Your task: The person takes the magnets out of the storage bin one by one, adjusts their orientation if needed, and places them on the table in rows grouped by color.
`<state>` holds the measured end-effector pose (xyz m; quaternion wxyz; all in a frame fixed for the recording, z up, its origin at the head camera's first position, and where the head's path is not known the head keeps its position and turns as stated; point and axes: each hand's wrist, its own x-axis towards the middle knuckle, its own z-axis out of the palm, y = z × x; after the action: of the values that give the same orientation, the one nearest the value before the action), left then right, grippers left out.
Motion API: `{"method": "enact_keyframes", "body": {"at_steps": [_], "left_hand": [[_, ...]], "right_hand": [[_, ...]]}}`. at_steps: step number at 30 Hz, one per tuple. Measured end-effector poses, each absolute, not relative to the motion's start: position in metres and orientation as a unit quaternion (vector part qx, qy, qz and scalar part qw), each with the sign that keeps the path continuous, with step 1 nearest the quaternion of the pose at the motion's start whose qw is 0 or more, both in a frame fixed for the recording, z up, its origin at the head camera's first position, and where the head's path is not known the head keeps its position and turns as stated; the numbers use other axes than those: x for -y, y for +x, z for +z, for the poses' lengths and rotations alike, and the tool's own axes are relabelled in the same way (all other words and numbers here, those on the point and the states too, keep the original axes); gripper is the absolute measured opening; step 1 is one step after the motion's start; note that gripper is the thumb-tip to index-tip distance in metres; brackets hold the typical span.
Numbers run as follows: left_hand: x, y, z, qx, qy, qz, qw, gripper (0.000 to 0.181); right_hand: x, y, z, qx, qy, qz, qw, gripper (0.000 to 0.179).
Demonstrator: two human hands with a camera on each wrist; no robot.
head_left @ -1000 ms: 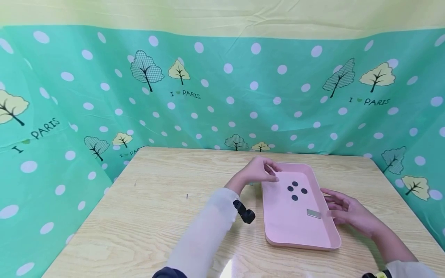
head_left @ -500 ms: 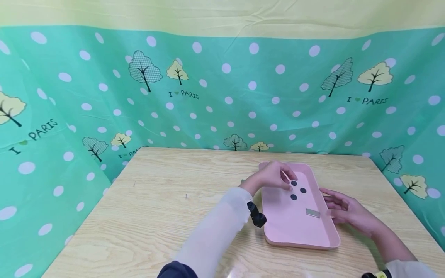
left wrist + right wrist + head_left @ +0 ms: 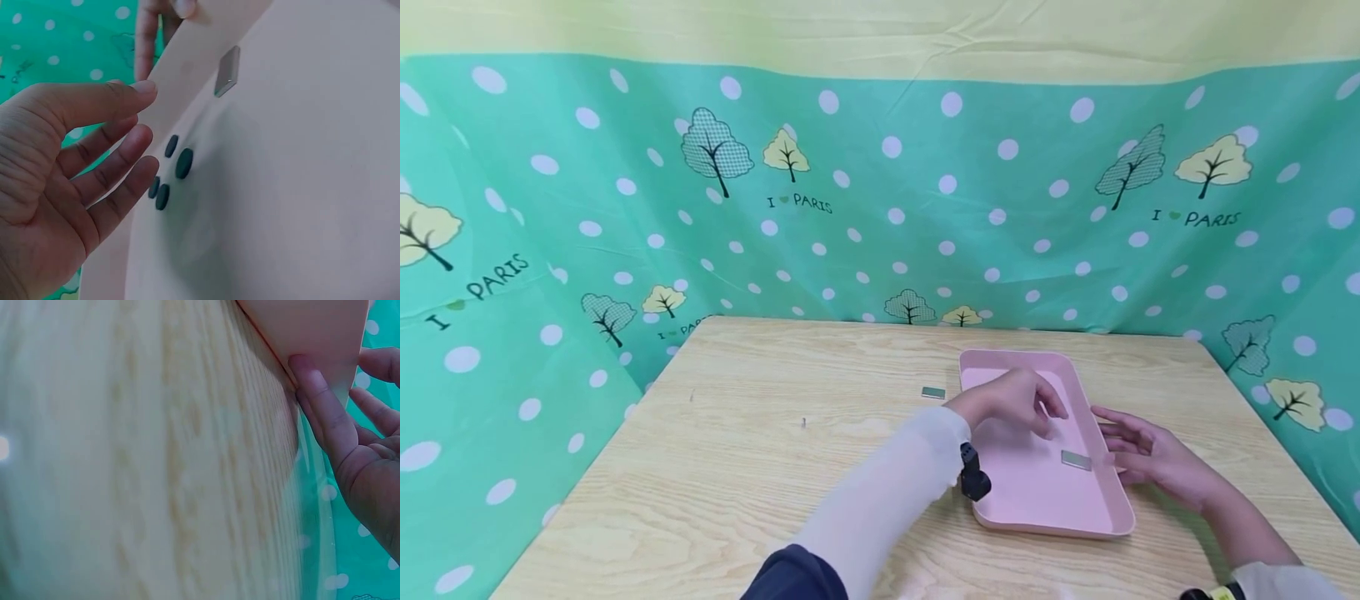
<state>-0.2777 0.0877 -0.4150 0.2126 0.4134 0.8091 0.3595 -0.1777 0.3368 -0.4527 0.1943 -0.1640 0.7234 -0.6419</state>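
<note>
My left hand [image 3: 1017, 398] hovers over the pink tray [image 3: 1037, 504], palm down. In the left wrist view its thumb and fingers are apart, with nothing between them. Several small black discs [image 3: 184, 164] lie on the tray floor just beyond the fingertips; in the head view this hand hides them. A silvery rectangular plate [image 3: 1076, 461] sits in the tray close to its right wall. Outside that wall, my right hand [image 3: 1157, 457] touches the tray with its fingers spread. The right wrist view shows a fingertip against the outer wall.
A similar silvery plate [image 3: 933, 392] lies on the wooden table [image 3: 737, 467], left of the tray. A small dark mark [image 3: 803, 422] shows farther left. The green dotted curtain [image 3: 850, 208] hangs along the table's back and sides.
My left hand has moved right and toward me, from the tray's far-left rim to above the discs, which it now covers. The plate left of the tray has come into view. My right hand stays put.
</note>
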Motion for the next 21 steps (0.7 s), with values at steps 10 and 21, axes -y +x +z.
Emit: {"method": "enact_keyframes", "body": {"at_steps": [10, 21], "left_hand": [[-0.104, -0.277, -0.423, -0.816, 0.416, 0.335, 0.222, 0.027], [-0.123, -0.267, -0.431, -0.834, 0.455, 0.240, 0.198, 0.028]], "right_hand": [[-0.336, -0.177, -0.452, -0.728, -0.159, -0.638, 0.194, 0.058], [-0.337, -0.179, -0.451, -0.714, -0.160, -0.649, 0.206, 0.057]]}}
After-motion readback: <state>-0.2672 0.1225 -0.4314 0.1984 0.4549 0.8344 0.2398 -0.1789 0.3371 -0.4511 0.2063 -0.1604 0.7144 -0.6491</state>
